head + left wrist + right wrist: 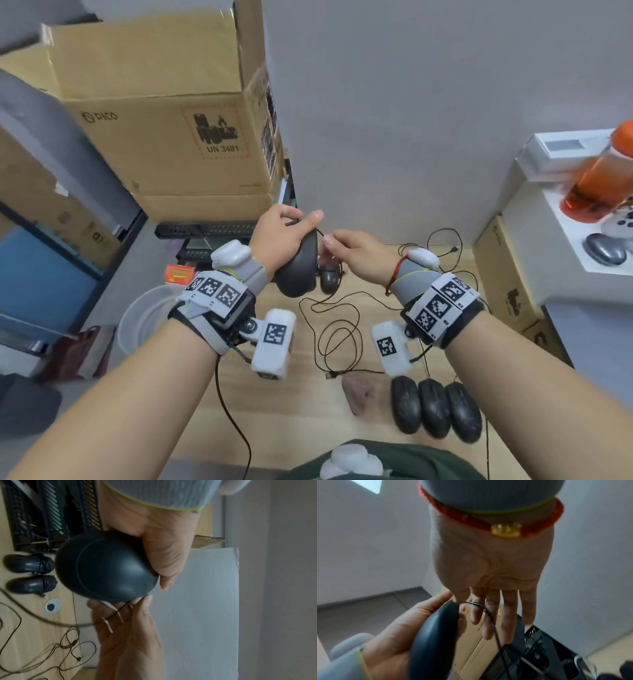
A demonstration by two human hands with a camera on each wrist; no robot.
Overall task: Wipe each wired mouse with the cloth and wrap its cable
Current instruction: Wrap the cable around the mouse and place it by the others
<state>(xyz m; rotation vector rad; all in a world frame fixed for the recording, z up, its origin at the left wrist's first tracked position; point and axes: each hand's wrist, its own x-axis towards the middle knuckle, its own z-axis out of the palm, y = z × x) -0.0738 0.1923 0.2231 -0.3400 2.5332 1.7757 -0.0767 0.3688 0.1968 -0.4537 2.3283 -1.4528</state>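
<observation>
While our left hand (277, 236) grips the dark mouse (297, 270) above the far table (274, 411), our right hand (356, 255) just right pinches its cable (320, 233); the cloth (358, 394) lies near us.

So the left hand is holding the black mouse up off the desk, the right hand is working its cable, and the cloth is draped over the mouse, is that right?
Not quite. The left hand does hold the black mouse up and the right hand handles its cable, but the cloth lies on the desk, beside three other mice, as the head view shows.
</observation>
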